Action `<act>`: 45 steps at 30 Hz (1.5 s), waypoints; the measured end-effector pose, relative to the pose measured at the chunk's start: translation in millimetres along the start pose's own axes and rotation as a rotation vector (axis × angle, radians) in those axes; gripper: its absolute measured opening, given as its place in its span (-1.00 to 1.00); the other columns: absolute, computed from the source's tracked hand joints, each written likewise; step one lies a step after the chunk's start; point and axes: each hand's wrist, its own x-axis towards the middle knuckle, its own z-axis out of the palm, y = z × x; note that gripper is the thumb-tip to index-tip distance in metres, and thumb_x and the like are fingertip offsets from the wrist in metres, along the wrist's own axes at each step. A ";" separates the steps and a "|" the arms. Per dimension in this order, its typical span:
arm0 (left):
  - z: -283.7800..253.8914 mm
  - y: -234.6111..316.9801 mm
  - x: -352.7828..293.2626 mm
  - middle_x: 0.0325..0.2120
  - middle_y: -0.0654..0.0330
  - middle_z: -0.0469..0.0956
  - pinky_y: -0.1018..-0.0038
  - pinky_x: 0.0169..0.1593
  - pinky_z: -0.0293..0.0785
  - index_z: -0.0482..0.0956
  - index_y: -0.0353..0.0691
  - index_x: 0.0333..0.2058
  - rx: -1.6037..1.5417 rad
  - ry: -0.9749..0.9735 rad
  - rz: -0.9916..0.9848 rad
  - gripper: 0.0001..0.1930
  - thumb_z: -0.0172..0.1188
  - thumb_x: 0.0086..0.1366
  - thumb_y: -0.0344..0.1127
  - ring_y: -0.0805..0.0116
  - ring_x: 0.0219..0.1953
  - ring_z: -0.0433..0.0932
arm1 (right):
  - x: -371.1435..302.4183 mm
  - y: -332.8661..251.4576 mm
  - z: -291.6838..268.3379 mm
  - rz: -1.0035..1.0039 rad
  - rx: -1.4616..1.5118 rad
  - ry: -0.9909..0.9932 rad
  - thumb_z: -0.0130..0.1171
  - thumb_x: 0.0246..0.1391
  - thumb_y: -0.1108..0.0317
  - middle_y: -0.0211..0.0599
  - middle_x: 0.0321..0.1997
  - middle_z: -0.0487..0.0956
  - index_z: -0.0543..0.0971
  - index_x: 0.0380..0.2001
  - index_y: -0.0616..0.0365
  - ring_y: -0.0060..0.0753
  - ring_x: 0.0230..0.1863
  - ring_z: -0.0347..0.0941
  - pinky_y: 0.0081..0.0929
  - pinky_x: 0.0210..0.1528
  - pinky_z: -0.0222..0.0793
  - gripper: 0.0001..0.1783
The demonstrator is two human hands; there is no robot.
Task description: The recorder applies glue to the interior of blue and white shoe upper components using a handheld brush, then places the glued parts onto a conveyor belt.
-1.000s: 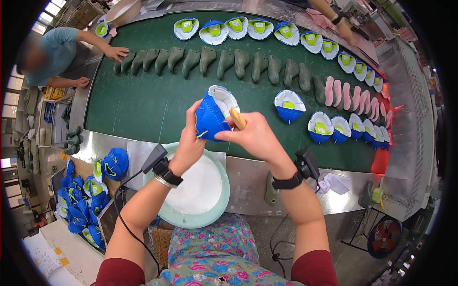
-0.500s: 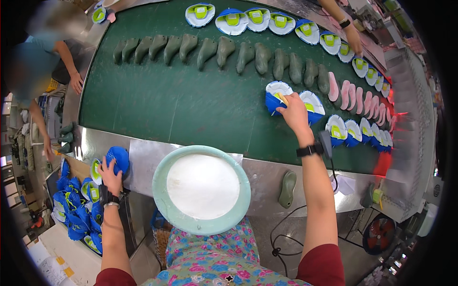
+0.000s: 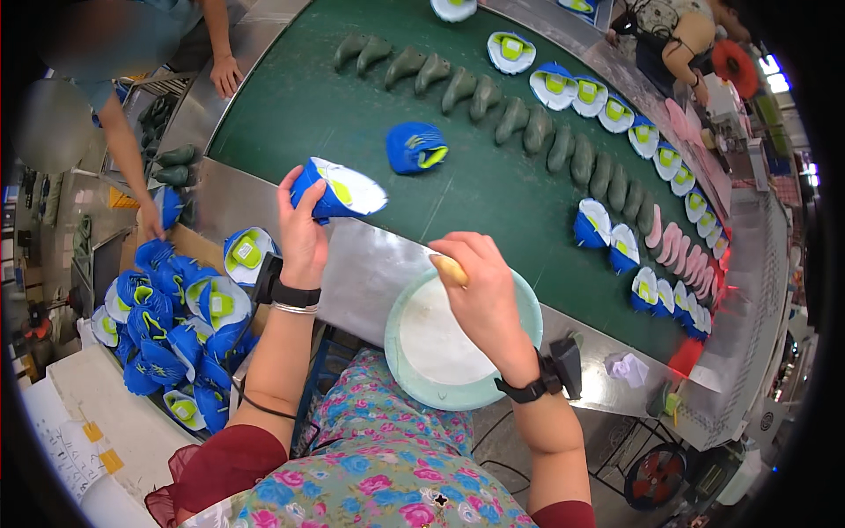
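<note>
My left hand (image 3: 304, 224) grips a blue shoe upper (image 3: 352, 189) with a white and lime-green inside, raised at the near edge of the green belt (image 3: 308, 123). In my right hand (image 3: 480, 295), closed above the basin, is a yellowish wooden-looking handle (image 3: 451, 271); its other end is hidden. Beneath it stands a pale green basin (image 3: 396, 348) with white stuff (image 3: 431, 339) inside. Another blue upper (image 3: 415, 148) lies on the belt beyond my hands. Left of my left wrist, an upper (image 3: 248, 255) sits by a heap of blue uppers (image 3: 158, 339).
Dark green shoe lasts (image 3: 537, 130) form a long row on the belt, followed by pink insoles (image 3: 673, 245). Uppers (image 3: 588, 94) line the far edge; others (image 3: 647, 286) stand at the near right. A co-worker's hand (image 3: 151, 216) reaches the heap; another hand (image 3: 226, 77) rests at the belt's left end.
The view has turned left. My left hand has lifted an upper to the belt's edge. My right hand has drawn back from the uppers at right to above the basin, still holding the handle.
</note>
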 end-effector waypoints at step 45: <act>-46.9 58.2 -110.8 0.33 0.04 0.11 0.32 0.31 0.20 -0.11 -0.18 0.39 0.556 -1.300 -0.532 -0.12 0.13 0.16 -0.63 0.26 0.33 0.18 | -116.3 -69.4 23.5 0.345 0.410 -0.199 0.34 -0.10 0.33 -0.28 -0.35 0.57 0.56 -0.36 0.14 -0.12 -0.22 0.46 -0.27 -0.20 0.40 -0.78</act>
